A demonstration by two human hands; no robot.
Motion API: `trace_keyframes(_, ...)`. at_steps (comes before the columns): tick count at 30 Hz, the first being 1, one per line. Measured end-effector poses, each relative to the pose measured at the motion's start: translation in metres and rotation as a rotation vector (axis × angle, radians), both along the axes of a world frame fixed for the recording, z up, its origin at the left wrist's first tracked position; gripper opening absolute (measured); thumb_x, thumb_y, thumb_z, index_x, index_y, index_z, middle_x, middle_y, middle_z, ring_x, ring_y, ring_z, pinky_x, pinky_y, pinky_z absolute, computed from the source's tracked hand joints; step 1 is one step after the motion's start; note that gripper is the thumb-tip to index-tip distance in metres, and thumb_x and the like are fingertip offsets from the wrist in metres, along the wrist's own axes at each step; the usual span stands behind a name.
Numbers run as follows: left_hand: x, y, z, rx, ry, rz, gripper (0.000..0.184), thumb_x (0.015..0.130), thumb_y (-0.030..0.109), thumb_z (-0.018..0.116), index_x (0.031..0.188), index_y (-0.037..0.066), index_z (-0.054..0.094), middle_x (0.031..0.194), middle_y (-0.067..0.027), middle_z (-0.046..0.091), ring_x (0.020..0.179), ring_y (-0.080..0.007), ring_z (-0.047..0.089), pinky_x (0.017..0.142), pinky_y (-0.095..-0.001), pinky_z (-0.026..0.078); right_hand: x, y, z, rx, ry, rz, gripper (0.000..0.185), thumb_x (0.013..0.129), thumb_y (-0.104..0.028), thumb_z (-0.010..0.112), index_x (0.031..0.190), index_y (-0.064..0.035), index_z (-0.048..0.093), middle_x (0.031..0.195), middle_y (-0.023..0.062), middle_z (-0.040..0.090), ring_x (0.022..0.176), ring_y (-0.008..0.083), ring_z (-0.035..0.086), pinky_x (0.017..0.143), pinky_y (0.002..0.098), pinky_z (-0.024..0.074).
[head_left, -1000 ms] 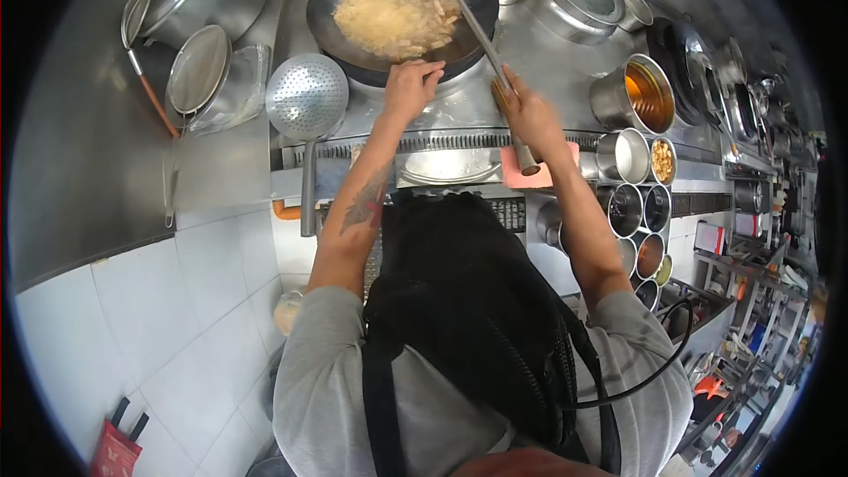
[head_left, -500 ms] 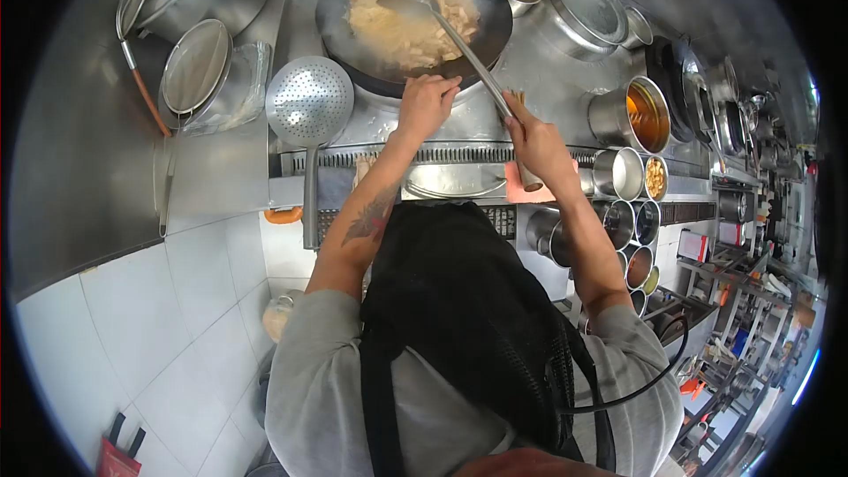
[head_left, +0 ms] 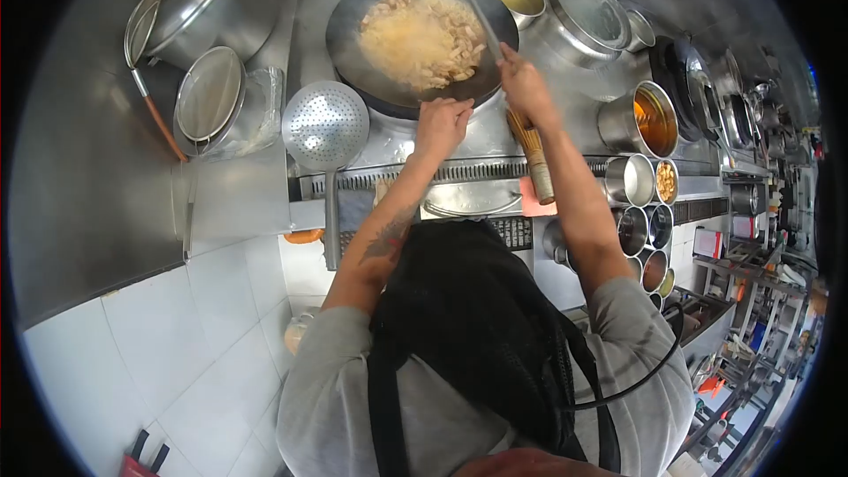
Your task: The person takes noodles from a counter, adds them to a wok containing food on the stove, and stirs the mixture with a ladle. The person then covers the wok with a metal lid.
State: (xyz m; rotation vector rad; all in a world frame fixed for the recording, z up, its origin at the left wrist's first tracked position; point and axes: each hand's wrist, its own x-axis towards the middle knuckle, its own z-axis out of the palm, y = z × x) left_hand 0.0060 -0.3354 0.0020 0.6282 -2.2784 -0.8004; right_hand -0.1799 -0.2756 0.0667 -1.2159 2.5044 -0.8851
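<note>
Steam rises from a dark wok at the top middle, with pale yellow chopped food heaped inside. At its near rim my left hand is closed on the edge, fingers curled over it. My right hand is wrapped round the handle of a long steel ladle. The ladle's bowl is blurred and hangs over the wok's far right rim, apart from the food. A bamboo wok brush lies below my right forearm, on the stove's front edge.
Left of the wok lies a perforated skimmer. Behind it are a mesh strainer and a large pot. On the right stand a pot of orange oil, a lidded pot and several small containers.
The ladle has lifted off the food and swung to the far right rim as my right hand moved forward. My left hand stays at the near rim. The camera view has shifted slightly.
</note>
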Motion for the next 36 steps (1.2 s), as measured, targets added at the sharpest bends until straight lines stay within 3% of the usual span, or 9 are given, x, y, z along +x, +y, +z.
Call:
trace_keyframes(2,0.001,0.002,0.000,0.011,-0.029,-0.005,0.019,0.087,0.018,0.069,0.104,0.012,0.078,0.084,-0.0067,0.069,0.085,-0.0274,0.063,0.080,-0.0430,0.044,0.026,-0.011,0.001,0.137,-0.162,-0.010,0.044,0.100,-0.028,0.050,0.142,-0.0170,0.055,0.110,0.0308,0.065,0.103,0.0493,0.063,0.087,0.0550,0.0511)
trace_keyframes(10,0.001,0.001,-0.002,0.013,0.004,-0.008,0.019,0.088,0.018,0.069,0.103,0.012,0.078,0.084,-0.0071,0.069,0.085,-0.0279,0.063,0.080,-0.0431,0.044,-0.005,0.070,0.019,0.391,0.568,0.440,0.062,0.095,-0.016,0.054,0.153,-0.0328,0.039,0.089,0.0151,0.067,0.074,0.0374,0.070,0.068,0.0501,0.0577)
trace_keyframes(13,0.001,0.001,-0.002,-0.019,0.000,0.006,0.019,0.088,0.019,0.068,0.103,0.012,0.077,0.084,-0.0072,0.069,0.084,-0.0282,0.063,0.080,-0.0433,0.044,-0.018,0.109,0.049,0.436,0.530,0.372,0.058,0.096,-0.018,0.054,0.151,-0.0304,0.042,0.093,0.0201,0.070,0.077,0.0403,0.070,0.068,0.0521,0.0567)
trace_keyframes(17,-0.001,0.003,-0.004,0.010,-0.032,0.022,0.020,0.088,0.020,0.068,0.104,0.012,0.077,0.083,-0.0078,0.069,0.085,-0.0286,0.063,0.080,-0.0443,0.044,-0.020,0.144,-0.008,0.214,0.185,0.350,0.048,0.099,-0.022,0.054,0.146,-0.0224,0.049,0.094,0.0287,0.067,0.082,0.0481,0.065,0.072,0.0531,0.0535)
trace_keyframes(20,0.004,0.004,-0.002,0.003,-0.015,0.010,0.021,0.088,0.021,0.068,0.105,0.012,0.077,0.082,-0.0084,0.068,0.085,-0.0291,0.063,0.081,-0.0457,0.045,0.004,0.143,0.068,0.238,-0.017,0.213,0.048,0.098,-0.022,0.057,0.145,-0.0178,0.051,0.084,0.0276,0.066,0.080,0.0446,0.068,0.075,0.0505,0.0530)
trace_keyframes(24,-0.001,0.001,0.005,0.083,-0.069,0.001,0.022,0.089,0.021,0.070,0.107,0.012,0.077,0.085,-0.0078,0.069,0.088,-0.0276,0.064,0.084,-0.0415,0.047,0.016,0.186,-0.005,0.168,-0.027,0.149,0.042,0.102,-0.027,0.053,0.141,-0.0097,0.054,0.112,0.0284,0.067,0.106,0.0447,0.065,0.090,0.0461,0.0518)
trace_keyframes(27,0.019,0.016,0.018,-0.004,0.078,0.069,0.022,0.087,0.020,0.073,0.106,0.010,0.077,0.093,-0.0082,0.071,0.093,-0.0286,0.065,0.086,-0.0402,0.048,0.023,0.171,0.028,0.294,-0.138,0.148,0.042,0.103,-0.028,0.051,0.140,-0.0098,0.055,0.118,0.0279,0.065,0.112,0.0438,0.063,0.093,0.0470,0.0503)
trace_keyframes(30,0.070,0.020,0.032,-0.066,0.251,0.229,0.026,0.081,0.021,0.080,0.103,0.007,0.077,0.099,-0.0101,0.070,0.093,-0.0299,0.064,0.088,-0.0389,0.049,0.035,0.215,0.072,0.295,0.008,0.125,0.040,0.101,-0.026,0.052,0.140,-0.0141,0.055,0.094,0.0294,0.067,0.089,0.0485,0.065,0.076,0.0532,0.0517)
trace_keyframes(36,0.133,0.021,0.021,0.149,0.188,0.397,0.022,0.084,0.009,0.077,0.106,0.006,0.076,0.095,-0.0103,0.069,0.072,-0.0177,0.058,0.071,-0.0290,0.049,0.053,0.243,0.101,0.422,-0.026,0.217,0.041,0.098,-0.021,0.057,0.139,-0.0134,0.055,0.085,0.0288,0.066,0.081,0.0484,0.065,0.071,0.0562,0.0496)
